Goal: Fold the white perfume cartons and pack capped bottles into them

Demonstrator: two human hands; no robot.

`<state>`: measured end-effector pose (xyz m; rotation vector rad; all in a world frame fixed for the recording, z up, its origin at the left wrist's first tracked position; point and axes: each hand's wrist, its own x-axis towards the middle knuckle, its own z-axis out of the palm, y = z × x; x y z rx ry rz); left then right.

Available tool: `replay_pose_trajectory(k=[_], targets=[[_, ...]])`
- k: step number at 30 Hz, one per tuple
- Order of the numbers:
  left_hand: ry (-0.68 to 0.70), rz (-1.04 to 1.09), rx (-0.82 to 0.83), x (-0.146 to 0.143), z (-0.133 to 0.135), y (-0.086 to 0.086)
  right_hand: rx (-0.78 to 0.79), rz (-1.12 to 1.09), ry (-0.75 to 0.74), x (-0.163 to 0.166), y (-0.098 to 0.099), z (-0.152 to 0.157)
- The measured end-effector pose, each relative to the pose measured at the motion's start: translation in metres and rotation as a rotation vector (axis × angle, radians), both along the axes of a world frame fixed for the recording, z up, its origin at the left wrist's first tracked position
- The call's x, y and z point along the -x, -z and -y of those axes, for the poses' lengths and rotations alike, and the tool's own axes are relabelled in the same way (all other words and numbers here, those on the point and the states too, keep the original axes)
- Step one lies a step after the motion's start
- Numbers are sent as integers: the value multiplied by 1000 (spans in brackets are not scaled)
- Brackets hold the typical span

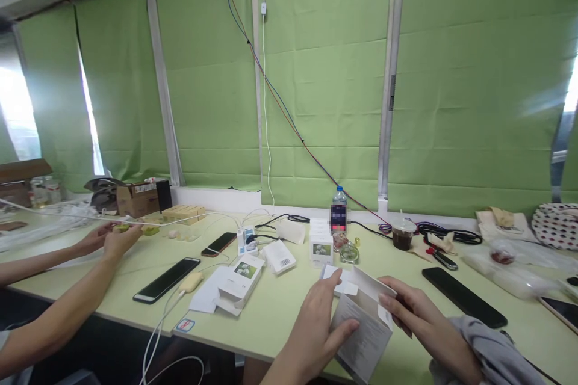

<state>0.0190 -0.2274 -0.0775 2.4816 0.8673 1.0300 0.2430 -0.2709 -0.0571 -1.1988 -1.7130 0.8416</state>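
Observation:
A small white carton (365, 334) with printed text on its side is between my hands above the table's front edge. Its top flaps stand open. My left hand (311, 325) grips the left side, thumb across the printed face. The fingers of my right hand (418, 313) are closed on a flap at the upper right. Just behind is a white piece with a pale bluish edge (345, 283), partly hidden by the carton and my left hand. Left of my hands lies an open white carton (241, 280) with a flower picture, beside a white paper sheet (206, 292).
Behind the carton stand stacked white boxes (321, 249), a round clear container (349, 252) and a bottle (339, 213). A phone (167, 280) lies left, a black slab (465, 296) right, near a drink cup (403, 234). Another person's hands (120, 239) work at the left among cables.

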Motion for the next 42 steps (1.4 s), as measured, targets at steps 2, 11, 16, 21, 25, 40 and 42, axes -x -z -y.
replay_pose_trajectory(k=[2,11,16,21,25,40,42], targets=[[72,53,78,1,2,-1,-2,-4,-14,2,1,0],[407,362,430,1,1,-10,-28,-39,6,1,0,-2],[306,359,371,3,-4,-7,-10,-59,8,4,6,-9],[251,228,147,2,-1,-9,52,-91,-8,3,15,-14],[252,195,94,1,1,-10,52,-109,-10,2,17,-15],[256,189,127,1,-5,-9,147,-185,-35,3,15,-15],[250,190,139,1,-5,-10,147,-190,-37,4,15,-15]])
